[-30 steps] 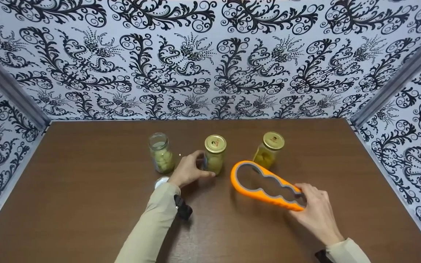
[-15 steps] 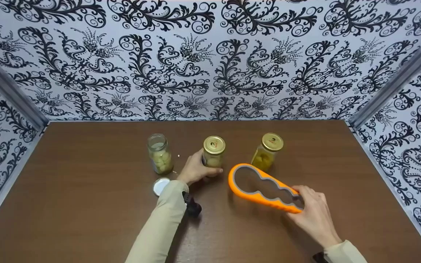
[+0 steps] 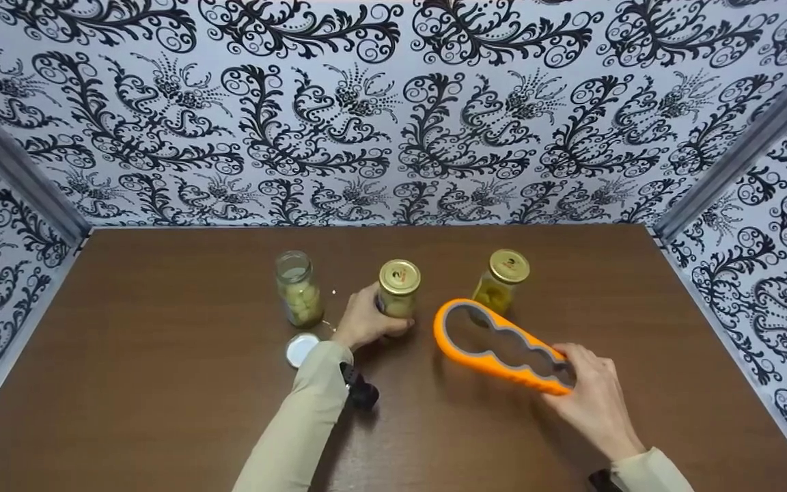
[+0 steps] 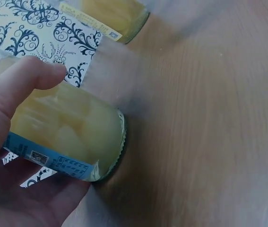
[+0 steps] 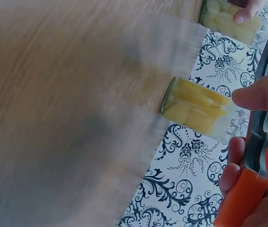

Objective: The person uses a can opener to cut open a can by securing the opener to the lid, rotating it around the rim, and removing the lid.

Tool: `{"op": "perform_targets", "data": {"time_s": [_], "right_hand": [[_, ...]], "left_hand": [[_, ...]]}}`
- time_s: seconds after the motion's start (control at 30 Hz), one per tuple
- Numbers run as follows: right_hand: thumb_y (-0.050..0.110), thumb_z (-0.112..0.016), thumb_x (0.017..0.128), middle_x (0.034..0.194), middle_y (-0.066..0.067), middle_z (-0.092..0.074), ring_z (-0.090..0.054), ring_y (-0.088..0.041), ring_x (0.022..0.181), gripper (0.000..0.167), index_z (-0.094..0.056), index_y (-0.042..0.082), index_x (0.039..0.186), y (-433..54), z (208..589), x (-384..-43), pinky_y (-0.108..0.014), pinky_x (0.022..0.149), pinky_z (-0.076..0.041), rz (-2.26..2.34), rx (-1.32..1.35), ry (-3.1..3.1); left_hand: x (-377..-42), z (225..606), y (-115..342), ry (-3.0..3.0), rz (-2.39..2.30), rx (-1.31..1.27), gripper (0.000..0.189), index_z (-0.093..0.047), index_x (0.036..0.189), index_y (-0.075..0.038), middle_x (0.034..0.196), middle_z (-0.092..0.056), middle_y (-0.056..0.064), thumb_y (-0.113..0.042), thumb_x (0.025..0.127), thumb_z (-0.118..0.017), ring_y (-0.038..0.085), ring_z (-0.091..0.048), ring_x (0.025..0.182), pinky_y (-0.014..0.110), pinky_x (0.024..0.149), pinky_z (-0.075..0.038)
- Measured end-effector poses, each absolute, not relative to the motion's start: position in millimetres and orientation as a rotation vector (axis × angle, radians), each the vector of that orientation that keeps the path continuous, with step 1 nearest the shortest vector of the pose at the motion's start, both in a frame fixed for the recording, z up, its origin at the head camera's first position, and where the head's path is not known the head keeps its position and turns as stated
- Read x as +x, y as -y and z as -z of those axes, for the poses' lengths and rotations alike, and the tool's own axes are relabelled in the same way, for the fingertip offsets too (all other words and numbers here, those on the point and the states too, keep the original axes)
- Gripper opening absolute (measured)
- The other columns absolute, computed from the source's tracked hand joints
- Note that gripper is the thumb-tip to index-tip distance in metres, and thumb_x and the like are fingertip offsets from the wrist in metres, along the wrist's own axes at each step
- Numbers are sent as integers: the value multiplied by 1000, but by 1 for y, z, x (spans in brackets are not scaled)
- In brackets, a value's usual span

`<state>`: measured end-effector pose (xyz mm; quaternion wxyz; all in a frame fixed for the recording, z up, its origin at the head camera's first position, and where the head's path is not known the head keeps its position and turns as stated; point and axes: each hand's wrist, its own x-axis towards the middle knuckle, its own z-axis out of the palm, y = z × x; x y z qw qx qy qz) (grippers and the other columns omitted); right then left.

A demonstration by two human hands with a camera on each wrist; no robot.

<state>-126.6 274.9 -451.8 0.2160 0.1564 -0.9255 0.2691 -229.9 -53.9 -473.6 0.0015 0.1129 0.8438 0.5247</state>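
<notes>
My left hand (image 3: 364, 320) grips the middle glass jar (image 3: 399, 290), which has a gold lid and pale fruit inside. In the left wrist view the thumb and fingers wrap this jar (image 4: 72, 132), and a blue label shows below the thumb. My right hand (image 3: 595, 396) holds the narrow end of an orange jar opener (image 3: 486, 363) with a grey scalloped inner edge. The opener's wide end points left, in front of a second gold-lidded jar (image 3: 499, 280) with yellow contents. That jar (image 5: 195, 106) also shows beyond the right thumb in the right wrist view.
A lidless jar (image 3: 300, 294) of pale fruit stands left of my left hand. A white-faced lid (image 3: 302, 350) lies on the brown table (image 3: 161, 383) by the left sleeve. Patterned walls (image 3: 380, 123) border the table at the back and sides.
My left hand has closed round the middle jar, which has shifted slightly toward me. The right hand with the jar opener has stayed nearly in place.
</notes>
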Motion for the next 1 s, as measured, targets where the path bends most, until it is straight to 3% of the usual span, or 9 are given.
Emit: {"op": "perform_targets", "data": {"time_s": [0.4, 0.67, 1.0], "right_hand": [[-9, -81, 48, 89, -12, -65, -57, -26, 77, 54, -63, -2, 98, -280, 443, -133, -39, 72, -31, -821, 425, 2507], [-7, -80, 48, 85, -11, -64, -55, -23, 74, 52, -64, -2, 97, -279, 429, -141, -39, 72, -32, -821, 486, 2464], [-3, -83, 52, 85, -4, -63, -53, -18, 75, 50, -64, -1, 99, -262, 406, -145, -37, 74, -30, -806, 566, 2487]], "left_hand": [[-210, 477, 52, -2679, -1629, 460, 48, -65, 103, -3, 91, -69, 5, -15, 62, -87, 20, -64, 81, 35, 76, -52], [-190, 476, 53, -2657, -1662, 476, 47, -65, 103, -3, 90, -69, 5, -14, 62, -86, 19, -64, 79, 32, 70, -53], [-176, 473, 44, -2684, -1603, 578, 57, -65, 111, -4, 97, -70, 5, -16, 61, -89, 20, -64, 87, 35, 81, -51]]}}
